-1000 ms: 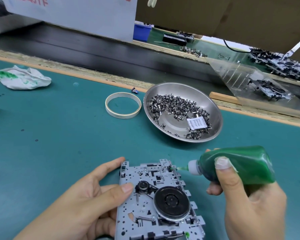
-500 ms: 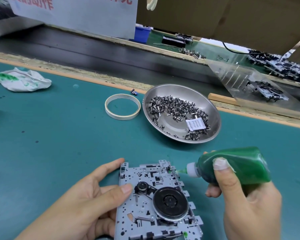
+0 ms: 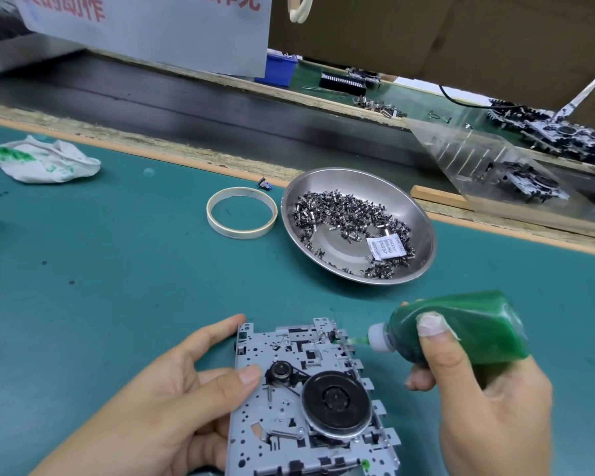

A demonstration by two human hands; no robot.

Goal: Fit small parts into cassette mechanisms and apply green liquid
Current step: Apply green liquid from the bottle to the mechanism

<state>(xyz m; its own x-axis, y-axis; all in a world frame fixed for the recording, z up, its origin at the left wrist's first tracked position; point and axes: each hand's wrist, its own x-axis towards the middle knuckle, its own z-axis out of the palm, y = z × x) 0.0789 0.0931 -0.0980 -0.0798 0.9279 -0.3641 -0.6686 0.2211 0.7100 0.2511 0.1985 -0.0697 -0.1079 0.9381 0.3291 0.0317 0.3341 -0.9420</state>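
A grey metal cassette mechanism (image 3: 310, 403) with a black flywheel lies on the teal mat at the bottom centre. My left hand (image 3: 172, 403) holds its left edge, thumb pressed on top and forefinger along the far corner. My right hand (image 3: 478, 396) grips a green squeeze bottle (image 3: 461, 329), its white nozzle tip touching the mechanism's upper right corner. A green dab shows at the mechanism's lower right corner. A steel bowl (image 3: 416, 214) behind holds several small dark metal parts (image 3: 340, 211) and a white desiccant packet.
A tape ring (image 3: 241, 213) lies left of the bowl. A green-stained white cloth (image 3: 42, 161) sits at the far left. A dark conveyor belt (image 3: 186, 104) runs behind the mat, with a clear plastic guard (image 3: 488, 166) and more mechanisms at the right.
Both hands, the bottle and the mechanism keep their positions relative to each other; the nozzle stays at the upper right corner. Only the camera has shifted slightly.
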